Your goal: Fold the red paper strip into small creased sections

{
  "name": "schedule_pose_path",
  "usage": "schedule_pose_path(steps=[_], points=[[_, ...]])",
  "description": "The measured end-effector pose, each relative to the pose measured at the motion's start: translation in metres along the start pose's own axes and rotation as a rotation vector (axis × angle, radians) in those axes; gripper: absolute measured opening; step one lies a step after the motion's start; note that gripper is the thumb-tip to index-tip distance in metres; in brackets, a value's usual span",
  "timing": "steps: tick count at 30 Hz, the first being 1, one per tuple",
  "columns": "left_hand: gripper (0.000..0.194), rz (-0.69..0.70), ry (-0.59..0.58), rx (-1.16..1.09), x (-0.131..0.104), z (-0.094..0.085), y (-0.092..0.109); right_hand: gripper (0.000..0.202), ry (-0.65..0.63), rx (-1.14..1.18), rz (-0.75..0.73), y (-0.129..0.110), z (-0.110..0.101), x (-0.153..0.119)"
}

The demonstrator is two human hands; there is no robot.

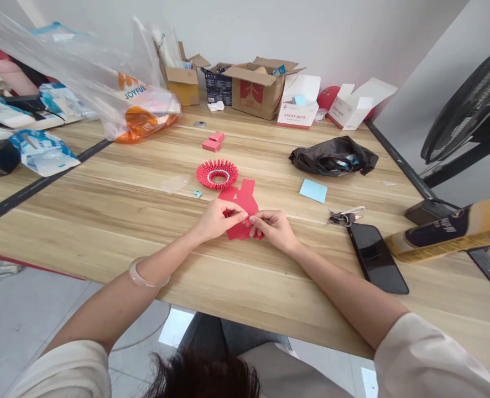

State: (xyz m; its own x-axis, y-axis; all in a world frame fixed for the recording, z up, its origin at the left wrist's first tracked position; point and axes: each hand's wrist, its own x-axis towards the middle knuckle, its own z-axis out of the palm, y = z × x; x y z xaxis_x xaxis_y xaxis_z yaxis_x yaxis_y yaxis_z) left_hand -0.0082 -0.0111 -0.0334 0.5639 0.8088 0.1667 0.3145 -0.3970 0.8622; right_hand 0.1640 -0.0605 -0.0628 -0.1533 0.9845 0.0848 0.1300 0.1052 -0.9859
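Observation:
Several flat red paper pieces lie on the wooden table, under both hands. My left hand pinches a small red paper piece between thumb and fingers. From the right, my right hand has its fingertips pressed on the same small piece, whose shape blends with the red sheets beneath. Just beyond the hands sits a ring of folded red paper with a light blue inner band. A small folded blue piece rests left of the red sheets.
Two red paper stacks lie behind the ring. To the right are a blue sticky pad, a black bag, keys, a phone and a yellow bottle. Boxes line the wall.

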Motion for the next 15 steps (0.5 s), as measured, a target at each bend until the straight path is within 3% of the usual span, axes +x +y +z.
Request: schedule_pose_path(steps=[9, 12, 15], points=[[0.020, -0.040, 0.003, -0.029, 0.0004, -0.0007, 0.0011, 0.033, 0.051, 0.039, -0.014, 0.0020, 0.0012, 0.0012], [0.019, -0.061, -0.066, -0.019, 0.0004, -0.0016, 0.0015, 0.033, 0.116, 0.062, -0.019, 0.0034, 0.0005, 0.0019], [0.018, -0.064, -0.123, -0.015, 0.0000, -0.0016, 0.0014, 0.032, 0.103, 0.058, -0.031, 0.0045, -0.0003, 0.0021]])
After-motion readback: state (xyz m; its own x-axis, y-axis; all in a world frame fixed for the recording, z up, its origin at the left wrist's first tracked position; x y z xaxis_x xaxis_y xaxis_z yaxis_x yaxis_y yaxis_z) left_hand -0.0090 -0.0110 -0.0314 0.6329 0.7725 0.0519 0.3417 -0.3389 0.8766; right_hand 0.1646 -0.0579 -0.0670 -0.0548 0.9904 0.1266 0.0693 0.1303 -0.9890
